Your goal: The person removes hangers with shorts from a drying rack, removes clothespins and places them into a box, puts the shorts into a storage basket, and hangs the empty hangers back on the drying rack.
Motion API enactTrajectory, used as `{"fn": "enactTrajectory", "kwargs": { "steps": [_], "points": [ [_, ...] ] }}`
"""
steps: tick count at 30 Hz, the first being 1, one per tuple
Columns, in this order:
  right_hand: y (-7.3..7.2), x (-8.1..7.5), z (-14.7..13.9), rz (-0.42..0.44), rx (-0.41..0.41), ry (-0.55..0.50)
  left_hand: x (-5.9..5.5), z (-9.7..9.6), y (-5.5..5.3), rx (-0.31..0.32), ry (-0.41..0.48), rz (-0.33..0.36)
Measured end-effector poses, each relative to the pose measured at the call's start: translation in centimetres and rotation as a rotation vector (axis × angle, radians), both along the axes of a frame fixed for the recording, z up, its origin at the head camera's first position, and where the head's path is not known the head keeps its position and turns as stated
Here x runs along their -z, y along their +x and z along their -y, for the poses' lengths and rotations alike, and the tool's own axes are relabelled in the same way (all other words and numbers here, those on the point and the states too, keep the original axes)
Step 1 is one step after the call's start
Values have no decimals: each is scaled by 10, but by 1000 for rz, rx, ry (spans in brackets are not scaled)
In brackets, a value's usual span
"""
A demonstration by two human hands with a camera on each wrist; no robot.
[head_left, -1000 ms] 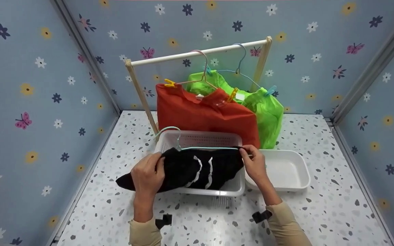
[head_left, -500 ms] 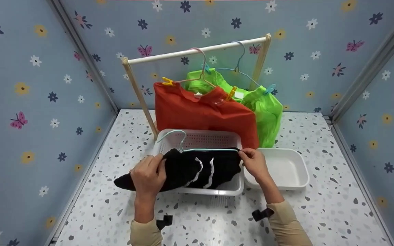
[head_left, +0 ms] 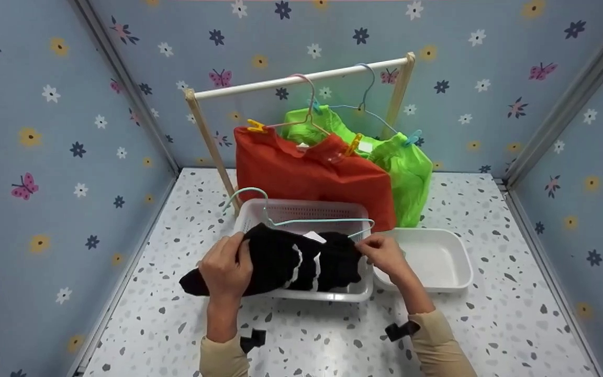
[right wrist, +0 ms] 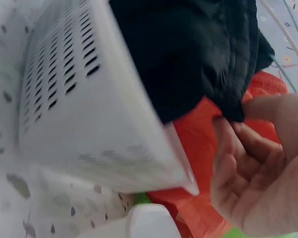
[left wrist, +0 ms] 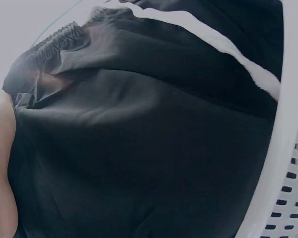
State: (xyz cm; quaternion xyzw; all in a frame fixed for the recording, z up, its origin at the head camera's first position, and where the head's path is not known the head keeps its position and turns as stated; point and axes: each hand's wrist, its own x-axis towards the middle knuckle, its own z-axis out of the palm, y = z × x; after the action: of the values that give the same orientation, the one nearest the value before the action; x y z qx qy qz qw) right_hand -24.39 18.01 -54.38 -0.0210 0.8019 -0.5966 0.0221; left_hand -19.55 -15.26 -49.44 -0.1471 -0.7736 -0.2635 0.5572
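A black elastic-waisted garment point(head_left: 270, 256) with two wavy white trims is held over the white perforated basket point(head_left: 327, 296). My left hand point(head_left: 224, 264) grips its left side, fingers curled over the cloth. My right hand point(head_left: 383, 254) pinches the right corner of the waistband; the right wrist view shows thumb and fingertips meeting on the black cloth point(right wrist: 188, 54). A mint-green wire hanger point(head_left: 312, 220) rises above the waistband, hook to the left. Its right end loops out above my right fingers, while its left part is hidden behind the garment. A white label point(head_left: 314, 237) shows at the waist.
Behind the basket stands a rack with a white bar point(head_left: 259, 87). A red garment point(head_left: 306, 175) hangs there from a pink hanger with yellow clothespins point(head_left: 354, 144). A green garment point(head_left: 411, 178) hangs behind it with blue clothespins. A white tray point(head_left: 440, 262) sits right of the basket.
The hanger has risen and its right end now shows beyond the cloth. My right hand has drawn the waistband corner slightly down and left, exposing the white label. My left hand keeps its grip.
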Motion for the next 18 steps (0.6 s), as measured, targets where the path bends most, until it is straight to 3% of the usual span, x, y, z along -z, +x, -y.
{"fn": "enactTrajectory", "kwargs": {
  "steps": [11, 18],
  "points": [
    [6, 1, -4, -51, -78, 33, 1, -6, -2, 34, -10, 51],
    [23, -24, -2, -100, -208, 205, 4, -6, -5, 54, -32, 85]
  ]
}}
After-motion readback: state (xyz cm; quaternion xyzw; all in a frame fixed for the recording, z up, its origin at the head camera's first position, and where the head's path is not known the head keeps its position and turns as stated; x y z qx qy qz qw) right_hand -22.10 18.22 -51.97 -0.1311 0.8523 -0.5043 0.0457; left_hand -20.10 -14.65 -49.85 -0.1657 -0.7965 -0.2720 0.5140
